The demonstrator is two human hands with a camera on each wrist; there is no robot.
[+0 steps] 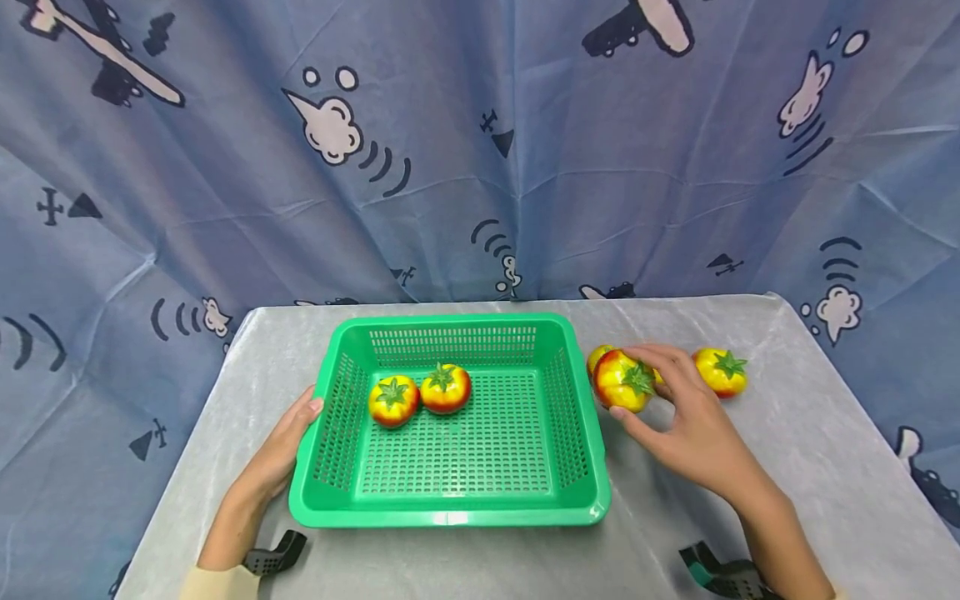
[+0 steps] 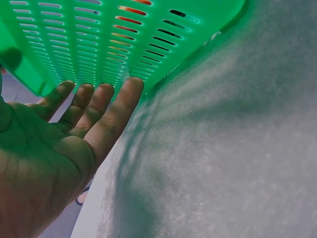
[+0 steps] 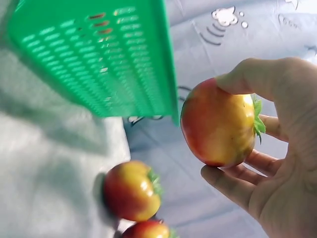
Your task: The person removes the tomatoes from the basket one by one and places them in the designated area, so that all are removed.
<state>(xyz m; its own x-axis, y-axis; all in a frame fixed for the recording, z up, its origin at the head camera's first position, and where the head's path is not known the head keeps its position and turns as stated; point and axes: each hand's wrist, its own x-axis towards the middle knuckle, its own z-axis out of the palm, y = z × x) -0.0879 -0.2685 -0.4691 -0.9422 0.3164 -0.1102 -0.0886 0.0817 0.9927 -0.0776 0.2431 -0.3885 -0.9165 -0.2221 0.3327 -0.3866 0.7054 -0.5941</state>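
A green plastic basket (image 1: 450,518) stands on the table with two red-yellow tomatoes (image 1: 393,401) (image 1: 446,388) inside. On its left side rests my left hand (image 1: 281,446), thumb at the rim; in the left wrist view the fingers of that hand (image 2: 74,144) extend against the slotted wall (image 2: 99,44). Just right of the basket, my right hand (image 1: 697,425) holds a tomato (image 1: 621,382) between thumb and fingers. The right wrist view shows this tomato (image 3: 218,124) gripped by the right hand (image 3: 282,144), raised beside the basket wall (image 3: 99,64).
Behind the held tomato, another tomato (image 1: 597,357) is partly hidden on the table. One more tomato (image 1: 720,372) lies farther right. A grey cloth (image 1: 810,467) covers the table, and a blue patterned curtain (image 1: 450,167) hangs behind it.
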